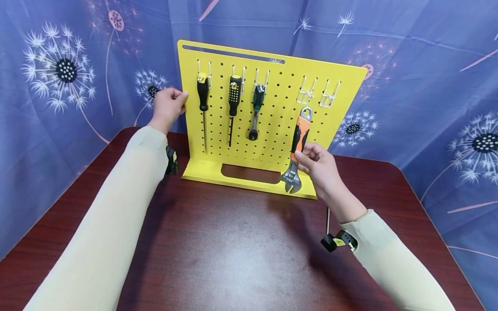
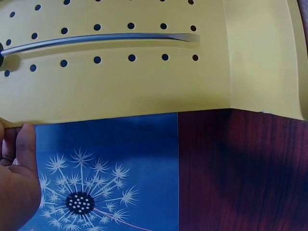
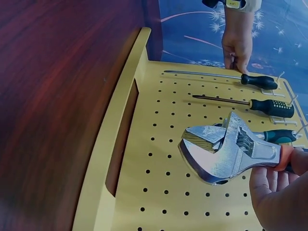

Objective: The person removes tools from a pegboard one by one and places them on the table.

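My right hand [image 1: 320, 166] grips an adjustable wrench [image 1: 301, 134] by its orange and black handle, jaw end down and the ring end up just below a pair of white hooks. In the right wrist view the steel head of the wrench [image 3: 231, 153] overlaps the board. At the far left, my left hand [image 1: 168, 107] pinches the side edge of the yellow pegboard [image 1: 280, 125]. Left to right on the board hang a black screwdriver [image 1: 203, 93], a black screwdriver with yellow dots [image 1: 234, 97] and a green-handled ratchet [image 1: 258, 99].
White hooks [image 1: 306, 93] and another pair of hooks [image 1: 329, 97] at the board's right bear no tool. The pegboard stands on a dark red wooden table [image 1: 233, 242]. Behind it hangs a blue curtain [image 1: 249, 26] with dandelion prints.
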`<state>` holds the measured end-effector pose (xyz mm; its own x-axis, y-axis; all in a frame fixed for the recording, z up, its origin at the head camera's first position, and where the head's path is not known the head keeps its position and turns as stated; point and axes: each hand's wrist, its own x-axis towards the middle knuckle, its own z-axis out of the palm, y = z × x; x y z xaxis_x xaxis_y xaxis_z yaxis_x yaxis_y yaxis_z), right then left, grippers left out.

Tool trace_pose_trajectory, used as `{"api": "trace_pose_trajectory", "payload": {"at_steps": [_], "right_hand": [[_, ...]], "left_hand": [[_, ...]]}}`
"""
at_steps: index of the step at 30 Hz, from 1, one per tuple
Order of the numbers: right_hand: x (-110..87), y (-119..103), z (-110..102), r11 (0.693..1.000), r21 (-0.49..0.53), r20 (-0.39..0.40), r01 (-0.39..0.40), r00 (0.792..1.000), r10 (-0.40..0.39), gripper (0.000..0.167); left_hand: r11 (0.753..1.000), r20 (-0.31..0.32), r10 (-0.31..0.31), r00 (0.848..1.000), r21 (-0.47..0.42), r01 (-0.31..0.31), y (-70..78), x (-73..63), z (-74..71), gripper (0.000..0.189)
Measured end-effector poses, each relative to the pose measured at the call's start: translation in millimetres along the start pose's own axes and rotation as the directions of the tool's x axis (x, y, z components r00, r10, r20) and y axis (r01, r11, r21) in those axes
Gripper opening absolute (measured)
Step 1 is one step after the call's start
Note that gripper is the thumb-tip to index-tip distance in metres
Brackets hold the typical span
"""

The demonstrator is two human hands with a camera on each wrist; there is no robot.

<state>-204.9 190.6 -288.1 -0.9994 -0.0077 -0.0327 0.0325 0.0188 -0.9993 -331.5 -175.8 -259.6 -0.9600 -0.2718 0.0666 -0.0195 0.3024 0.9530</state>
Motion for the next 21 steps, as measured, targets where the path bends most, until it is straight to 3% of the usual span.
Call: {"api": "trace_pose_trajectory", "payload": {"at_steps": [10,21], "right_hand": [[-15.2,6.7,-9.0,0.997,-0.067,0.029,-0.048,0.998,0.05,0.015],[-24.1,19.4,-21.1,0.995,-0.055,0.015,-0.086,0.996,0.087,0.007]], "left_hand": [[1.0,0.004,0.008,1.0,0.004,-0.008,0.6,-0.3,0.0,0.02],[1.0,0.006,0.008,1.0,0.007,-0.008,0.2,-0.1,-0.6,0.021]]}}
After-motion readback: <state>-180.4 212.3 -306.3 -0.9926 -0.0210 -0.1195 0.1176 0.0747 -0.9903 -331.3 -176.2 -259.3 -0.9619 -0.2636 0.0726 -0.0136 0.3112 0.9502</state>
